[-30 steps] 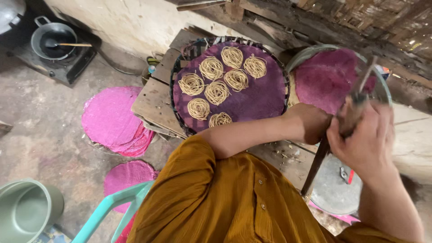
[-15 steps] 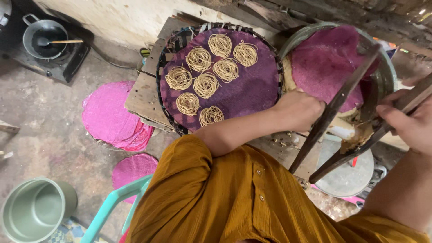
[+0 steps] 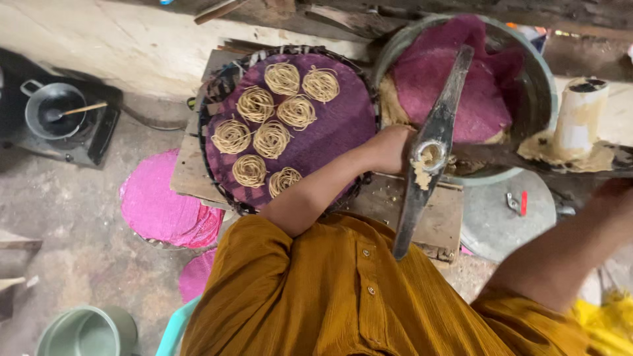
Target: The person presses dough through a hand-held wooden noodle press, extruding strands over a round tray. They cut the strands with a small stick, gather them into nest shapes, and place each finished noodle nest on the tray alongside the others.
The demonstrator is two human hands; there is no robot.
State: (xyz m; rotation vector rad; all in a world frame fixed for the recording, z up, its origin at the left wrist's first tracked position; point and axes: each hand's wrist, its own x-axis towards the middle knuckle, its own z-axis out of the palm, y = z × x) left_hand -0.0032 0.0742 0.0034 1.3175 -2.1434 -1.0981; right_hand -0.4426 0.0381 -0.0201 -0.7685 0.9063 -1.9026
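Purple cloth lines the round woven tray (image 3: 343, 132) at centre, where eight noodle coils (image 3: 271, 140) sit apart, with bare cloth at its near right edge beside your left hand (image 3: 390, 149). That hand rests behind the open dough-caked metal press (image 3: 430, 155), which lies across the cloth-lined basin (image 3: 542, 86) at far right; your right hand is out of frame, so whether either hand's fingers are spread or clenched cannot be told. Best, by the look of it, to steady the press at its dough cup and keep any new coil clear of its neighbours.

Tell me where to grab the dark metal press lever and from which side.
Take the metal press lever by its narrow lower end, nearest the body, coming from the right. That end hangs free over the wooden board; dough clogs the middle ring, and the far end lies over the basin.
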